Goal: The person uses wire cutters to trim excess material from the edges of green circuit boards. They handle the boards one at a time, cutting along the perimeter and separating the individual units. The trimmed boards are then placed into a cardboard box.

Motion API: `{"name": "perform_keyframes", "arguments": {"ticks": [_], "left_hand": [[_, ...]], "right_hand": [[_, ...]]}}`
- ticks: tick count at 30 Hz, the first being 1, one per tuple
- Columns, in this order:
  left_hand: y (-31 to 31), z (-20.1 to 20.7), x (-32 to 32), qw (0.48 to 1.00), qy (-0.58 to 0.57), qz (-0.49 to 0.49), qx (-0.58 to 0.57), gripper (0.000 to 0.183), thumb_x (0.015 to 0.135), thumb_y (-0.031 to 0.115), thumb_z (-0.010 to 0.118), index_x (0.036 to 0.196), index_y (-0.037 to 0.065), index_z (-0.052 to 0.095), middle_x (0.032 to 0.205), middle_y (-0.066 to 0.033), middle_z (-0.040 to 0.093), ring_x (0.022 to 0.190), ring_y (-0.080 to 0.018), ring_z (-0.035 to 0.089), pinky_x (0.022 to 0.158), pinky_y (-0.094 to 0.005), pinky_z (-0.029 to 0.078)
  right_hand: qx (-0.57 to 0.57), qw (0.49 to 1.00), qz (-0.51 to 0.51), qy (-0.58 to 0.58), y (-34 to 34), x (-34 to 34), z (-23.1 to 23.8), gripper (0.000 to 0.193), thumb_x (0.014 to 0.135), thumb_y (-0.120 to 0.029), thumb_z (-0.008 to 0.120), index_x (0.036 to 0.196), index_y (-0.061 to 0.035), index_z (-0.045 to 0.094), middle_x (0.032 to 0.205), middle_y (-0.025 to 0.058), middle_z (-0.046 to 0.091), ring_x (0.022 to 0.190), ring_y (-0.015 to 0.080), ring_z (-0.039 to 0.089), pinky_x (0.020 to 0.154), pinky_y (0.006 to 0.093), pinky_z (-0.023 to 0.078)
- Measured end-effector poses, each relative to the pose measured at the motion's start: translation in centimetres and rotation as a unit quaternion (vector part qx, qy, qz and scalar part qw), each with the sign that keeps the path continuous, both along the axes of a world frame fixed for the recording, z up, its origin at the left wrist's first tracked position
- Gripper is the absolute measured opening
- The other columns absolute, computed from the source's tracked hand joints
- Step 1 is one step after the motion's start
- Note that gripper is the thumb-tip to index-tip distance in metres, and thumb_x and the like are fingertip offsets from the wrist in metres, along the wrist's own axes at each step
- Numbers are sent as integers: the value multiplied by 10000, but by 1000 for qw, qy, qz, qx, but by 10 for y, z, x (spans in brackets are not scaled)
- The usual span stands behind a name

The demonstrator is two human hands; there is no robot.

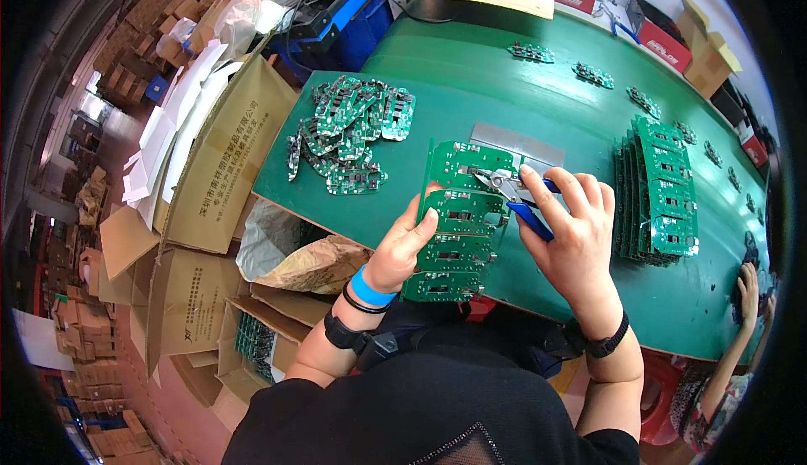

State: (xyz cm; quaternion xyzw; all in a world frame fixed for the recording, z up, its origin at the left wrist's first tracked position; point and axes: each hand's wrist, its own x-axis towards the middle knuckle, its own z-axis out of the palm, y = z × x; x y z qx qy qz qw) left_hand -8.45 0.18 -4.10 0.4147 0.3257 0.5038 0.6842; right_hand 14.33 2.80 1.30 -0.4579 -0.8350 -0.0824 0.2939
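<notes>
My left hand (403, 242) is closed around the left edge of a green circuit board panel (454, 253), made of several joined boards in a column. In my right hand (567, 221) is a pair of blue-handled cutting pliers (528, 208), fingers wrapped round the grips. The pliers' metal jaws lie over the panel's top board, near its upper part. Whether the jaws touch the board I cannot tell. A flat grey metal plate (525, 144) lies on the green table (403, 53) just beyond the panel.
Loose separated circuit boards (353, 129) are heaped at the left. A tall stack of board panels (660, 192) stands to the right. More boards (593, 76) lie in a row farther back. Cardboard boxes (220, 154) crowd the table's left side. Another person's hand (747, 293) rests at far right.
</notes>
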Motion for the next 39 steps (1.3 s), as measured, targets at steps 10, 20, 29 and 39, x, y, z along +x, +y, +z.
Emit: {"name": "perform_keyframes", "arguments": {"ticks": [10,20,29,39], "left_hand": [[2,0,-2,999,-36,-7,-12,436,1040,222,378,1430,42,307,1316,-82,501,1200,-152,488,1006,-310,395],[7,-3,-19,953,-276,-53,-115,572,1029,402,306,1482,64,225,1407,-197,421,1163,-356,548,934,-509,501],[21,-30,-13,850,-490,-155,-120,644,1013,468,283,1515,95,127,1571,-175,33,1159,-486,524,854,-532,561],[20,-14,-4,885,-437,-114,-113,694,997,521,289,1498,54,176,1523,-229,216,1123,-433,569,863,-515,550]], "right_hand": [[16,1000,7,9,5,-2,-10,557,644,-172,761,1186,-147,631,1028,50,587,880,235,545,790,389,398],[-14,995,-9,102,3,9,-4,461,668,-110,743,1124,-89,673,982,96,605,858,276,554,782,381,423],[-66,996,3,59,-7,-2,-24,516,669,-159,744,1173,-126,641,1003,57,588,874,240,543,771,380,396],[-60,996,-22,64,-9,2,-25,525,673,-180,742,1182,-122,631,1048,69,586,940,258,540,846,398,385]]}}
